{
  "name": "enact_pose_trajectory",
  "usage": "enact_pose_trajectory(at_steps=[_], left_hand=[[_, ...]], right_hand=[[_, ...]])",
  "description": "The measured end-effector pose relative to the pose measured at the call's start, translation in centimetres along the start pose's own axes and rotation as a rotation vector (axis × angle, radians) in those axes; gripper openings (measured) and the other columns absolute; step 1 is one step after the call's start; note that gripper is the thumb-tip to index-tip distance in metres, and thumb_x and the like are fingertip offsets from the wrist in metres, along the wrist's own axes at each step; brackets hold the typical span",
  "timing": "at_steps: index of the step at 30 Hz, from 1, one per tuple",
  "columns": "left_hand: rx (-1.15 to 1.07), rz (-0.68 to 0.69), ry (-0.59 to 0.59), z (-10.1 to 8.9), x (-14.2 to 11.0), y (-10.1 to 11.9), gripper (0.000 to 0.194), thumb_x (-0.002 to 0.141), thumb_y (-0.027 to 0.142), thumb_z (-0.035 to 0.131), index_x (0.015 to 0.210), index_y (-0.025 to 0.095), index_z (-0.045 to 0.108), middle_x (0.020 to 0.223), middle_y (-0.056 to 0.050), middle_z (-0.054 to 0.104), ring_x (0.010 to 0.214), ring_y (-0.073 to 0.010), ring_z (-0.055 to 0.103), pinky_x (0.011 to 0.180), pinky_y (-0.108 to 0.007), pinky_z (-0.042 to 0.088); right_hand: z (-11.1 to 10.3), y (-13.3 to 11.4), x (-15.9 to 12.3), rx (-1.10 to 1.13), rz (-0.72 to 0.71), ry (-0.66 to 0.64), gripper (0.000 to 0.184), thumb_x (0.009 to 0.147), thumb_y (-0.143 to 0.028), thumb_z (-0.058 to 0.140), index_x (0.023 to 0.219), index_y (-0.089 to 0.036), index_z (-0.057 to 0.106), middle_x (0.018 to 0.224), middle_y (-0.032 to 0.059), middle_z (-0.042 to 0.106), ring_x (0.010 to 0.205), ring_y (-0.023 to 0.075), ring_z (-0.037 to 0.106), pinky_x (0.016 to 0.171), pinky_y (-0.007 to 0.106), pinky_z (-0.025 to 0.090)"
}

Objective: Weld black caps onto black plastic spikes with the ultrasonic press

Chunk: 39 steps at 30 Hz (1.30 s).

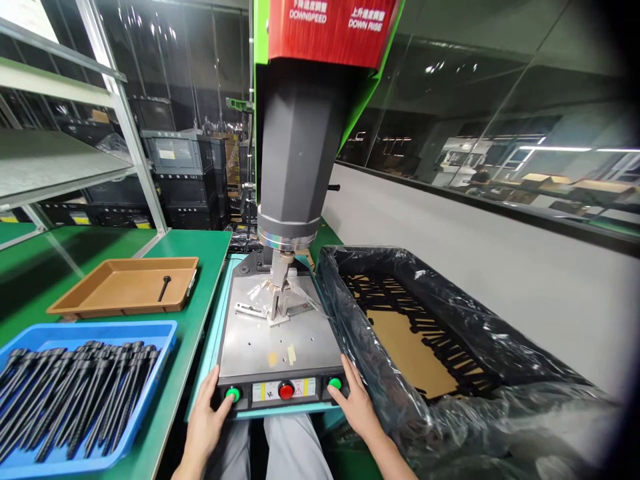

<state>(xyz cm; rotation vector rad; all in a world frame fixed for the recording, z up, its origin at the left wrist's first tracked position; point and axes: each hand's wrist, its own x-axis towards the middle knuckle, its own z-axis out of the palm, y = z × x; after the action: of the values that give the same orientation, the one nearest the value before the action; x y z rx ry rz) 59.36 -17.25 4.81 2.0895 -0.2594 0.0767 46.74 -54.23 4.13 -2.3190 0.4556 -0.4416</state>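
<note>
My left hand (204, 417) rests at the left front corner of a press machine's base. Its thumb touches the left green button (233, 395) while the fingers stretch along the side. At the right corner my right hand (359, 408) lies in the same way, thumb on the right green button (335, 383). A red button (286, 391) sits between them on the front panel. Behind it is a steel plate (300, 360) carrying a small metal fixture (278, 313). The dark press head (295, 153) reaches down to this fixture; whether a part sits inside cannot be made out.
On the left green table, a blue tray (167, 340) holds several black ribbed rod-like parts (75, 393). A brown tray (120, 308) behind it holds one black part (164, 288). To the right, a plastic-lined black bin (345, 320) contains cardboard (407, 347) and rows of black parts.
</note>
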Motion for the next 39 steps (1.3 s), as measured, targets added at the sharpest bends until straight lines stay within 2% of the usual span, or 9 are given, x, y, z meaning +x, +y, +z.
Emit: enact_pose_trajectory(at_steps=[14,17,21,23,25,28,31,36,39], left_hand=[[-0.086,-0.015,0.038,-0.2,0.1,0.1,0.066,0.077,0.044,0.065,0.138,0.023,0.048,0.142,-0.009,0.050,0.134,-0.0279,0.042,0.115,-0.046,0.028],[-0.049,-0.040,0.091,-0.7,0.2,1.7,0.059,0.077,0.044,0.063,0.130,0.019,0.057,0.137,-0.012,0.053,0.131,-0.0314,0.046,0.112,-0.049,0.033],[-0.096,-0.015,0.256,-0.9,1.8,6.1,0.052,0.080,0.045,0.059,0.125,0.018,0.059,0.135,-0.014,0.053,0.127,-0.0312,0.050,0.106,-0.048,0.041],[-0.297,-0.032,0.191,-0.6,3.3,8.9,0.058,0.083,0.047,0.058,0.133,0.019,0.051,0.130,-0.014,0.057,0.119,-0.0277,0.056,0.101,-0.044,0.047],[-0.510,-0.091,0.052,-0.3,5.0,11.6,0.070,0.084,0.050,0.059,0.144,0.023,0.036,0.129,-0.014,0.057,0.109,-0.0250,0.063,0.094,-0.041,0.052],[-0.697,-0.123,-0.107,0.3,7.8,14.6,0.081,0.085,0.054,0.057,0.151,0.031,0.017,0.136,-0.014,0.052,0.098,-0.0210,0.068,0.087,-0.038,0.054],[-0.786,-0.136,-0.213,0.9,10.5,16.6,0.083,0.086,0.057,0.055,0.152,0.034,0.010,0.135,-0.015,0.052,0.093,-0.0185,0.069,0.084,-0.035,0.055],[-0.915,-0.201,-0.275,2.0,14.4,18.0,0.081,0.085,0.058,0.055,0.151,0.032,0.017,0.120,-0.016,0.062,0.077,-0.0165,0.071,0.071,-0.032,0.056],[-0.946,-0.192,-0.231,2.5,15.7,18.2,0.071,0.080,0.053,0.065,0.139,0.021,0.043,0.117,-0.016,0.063,0.076,-0.0156,0.069,0.069,-0.029,0.055]], right_hand=[[-0.1,-0.6,0.1,0.063,-0.004,0.031,0.070,0.087,-0.041,0.049,0.150,-0.021,0.024,0.154,0.0108,0.030,0.142,0.0251,0.028,0.116,0.045,0.025],[-0.2,-0.7,0.0,0.072,0.010,0.026,0.070,0.087,-0.042,0.049,0.150,-0.022,0.025,0.154,0.0102,0.030,0.142,0.0255,0.029,0.114,0.044,0.028],[-0.3,-0.8,0.1,0.094,0.013,0.027,0.069,0.087,-0.043,0.049,0.149,-0.023,0.028,0.153,0.0096,0.032,0.141,0.0255,0.031,0.114,0.044,0.030],[-0.4,-0.9,0.2,0.105,0.012,0.041,0.067,0.087,-0.044,0.049,0.148,-0.021,0.032,0.151,0.0103,0.036,0.139,0.0258,0.035,0.114,0.044,0.031],[-0.4,-1.1,0.5,0.108,0.021,0.086,0.063,0.087,-0.046,0.051,0.143,-0.020,0.040,0.147,0.0119,0.039,0.136,0.0276,0.039,0.112,0.044,0.034],[-0.6,-2.0,1.0,0.100,0.027,0.256,0.053,0.084,-0.052,0.054,0.124,-0.018,0.059,0.141,0.0149,0.045,0.129,0.0315,0.046,0.107,0.045,0.041],[-0.9,-4.1,1.6,0.111,-0.034,0.405,0.043,0.086,-0.053,0.053,0.109,-0.018,0.066,0.130,0.0167,0.053,0.120,0.0319,0.053,0.103,0.047,0.045],[-1.0,-9.1,3.3,0.195,-0.205,0.328,0.029,0.091,-0.041,0.049,0.100,-0.020,0.067,0.108,0.0140,0.066,0.105,0.0276,0.061,0.095,0.045,0.050],[-0.6,-12.1,5.3,0.225,-0.264,0.232,0.024,0.091,-0.032,0.050,0.101,-0.020,0.067,0.104,0.0111,0.068,0.100,0.0251,0.063,0.091,0.041,0.051]])
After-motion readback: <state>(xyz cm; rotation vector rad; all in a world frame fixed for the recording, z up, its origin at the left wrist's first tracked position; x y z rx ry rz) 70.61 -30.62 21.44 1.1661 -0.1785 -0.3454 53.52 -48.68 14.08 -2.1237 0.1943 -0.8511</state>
